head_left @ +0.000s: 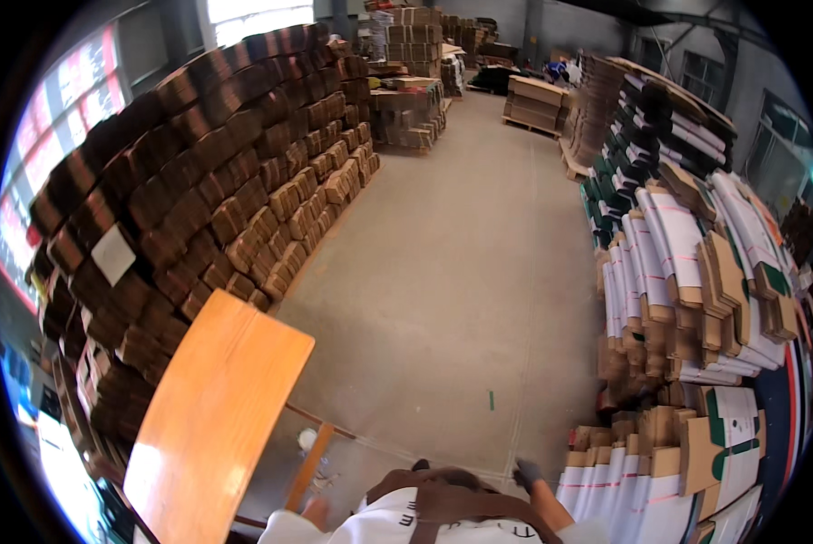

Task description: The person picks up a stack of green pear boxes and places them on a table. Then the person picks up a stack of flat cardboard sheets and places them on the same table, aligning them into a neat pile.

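A person in a brown apron (pixel 447 517) stands in a store, the right hand (pixel 527 473) hanging near a low stack of folded cartons (pixel 617 480).
The right hand wears a dark glove; its fingers are small and blurred, so I cannot tell how far they are open, and I see nothing held in them. The cartons, white and brown, are just to the right of this hand. The left hand is hidden, so its fingers I cannot tell; only bare skin shows beside the white sleeve (pixel 284 528), near the orange table (pixel 229 390). Behind the table, brown bundles (pixel 234 186) make a high wall, and a grey floor (pixel 424 245) runs between the piles.
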The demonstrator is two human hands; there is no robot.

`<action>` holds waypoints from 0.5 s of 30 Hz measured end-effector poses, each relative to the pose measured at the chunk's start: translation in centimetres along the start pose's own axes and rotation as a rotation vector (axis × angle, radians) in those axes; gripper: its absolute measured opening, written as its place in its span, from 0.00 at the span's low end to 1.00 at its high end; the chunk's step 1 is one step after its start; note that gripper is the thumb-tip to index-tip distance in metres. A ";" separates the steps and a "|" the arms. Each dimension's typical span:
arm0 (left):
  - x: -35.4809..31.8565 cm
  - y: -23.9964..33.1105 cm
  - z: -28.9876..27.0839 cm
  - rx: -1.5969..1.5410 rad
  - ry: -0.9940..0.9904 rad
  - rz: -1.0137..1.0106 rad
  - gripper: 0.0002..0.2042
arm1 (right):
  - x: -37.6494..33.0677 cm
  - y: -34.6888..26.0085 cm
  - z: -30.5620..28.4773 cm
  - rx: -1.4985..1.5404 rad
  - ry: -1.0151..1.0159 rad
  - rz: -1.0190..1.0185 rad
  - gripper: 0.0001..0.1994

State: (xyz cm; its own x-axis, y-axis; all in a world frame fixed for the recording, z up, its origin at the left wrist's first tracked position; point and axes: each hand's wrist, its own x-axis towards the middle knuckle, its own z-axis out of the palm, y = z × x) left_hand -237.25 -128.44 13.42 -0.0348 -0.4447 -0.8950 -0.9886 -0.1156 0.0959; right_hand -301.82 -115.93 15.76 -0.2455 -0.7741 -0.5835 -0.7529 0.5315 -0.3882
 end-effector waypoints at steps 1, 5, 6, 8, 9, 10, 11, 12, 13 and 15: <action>5.2 6.3 -6.2 0.188 0.125 0.197 0.15 | -0.5 3.9 0.0 0.088 0.017 0.106 0.17; 12.7 22.2 -31.0 -0.338 0.627 0.356 0.20 | 1.0 0.3 -4.2 0.011 -0.134 0.275 0.19; 13.3 34.3 -33.5 -0.664 0.441 0.349 0.24 | -0.4 4.0 -6.7 0.019 -0.121 0.428 0.19; 13.0 45.2 -42.0 -0.708 0.484 0.599 0.24 | 3.1 5.1 -10.2 0.077 -0.102 0.518 0.18; 12.8 49.7 -44.5 -0.762 0.452 0.688 0.24 | 4.8 5.9 -11.6 0.102 -0.095 0.561 0.18; 12.6 53.8 -46.3 -0.822 0.413 0.764 0.24 | 7.1 6.9 -13.6 0.121 -0.082 0.588 0.18; 12.7 57.3 -48.4 -0.878 0.391 0.834 0.24 | 9.6 7.5 -15.4 0.140 -0.074 0.602 0.17; 13.7 59.3 -50.3 -0.878 0.373 0.790 0.25 | 13.1 7.8 -17.3 0.146 -0.065 0.599 0.17; 15.3 59.3 -50.6 -0.857 0.344 0.736 0.26 | 16.9 8.5 -19.7 0.147 -0.040 0.587 0.17; 19.5 54.0 -49.6 -0.651 0.408 0.568 0.27 | 28.3 7.5 -25.1 0.077 0.029 0.437 0.17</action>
State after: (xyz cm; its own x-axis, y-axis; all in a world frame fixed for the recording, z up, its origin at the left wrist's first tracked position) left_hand -284.03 -187.41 22.76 -0.3094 -0.8477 -0.4309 -0.5603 -0.2036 0.8028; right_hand -329.79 -142.51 14.22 -0.5485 -0.4795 -0.6850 -0.5273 0.8341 -0.1617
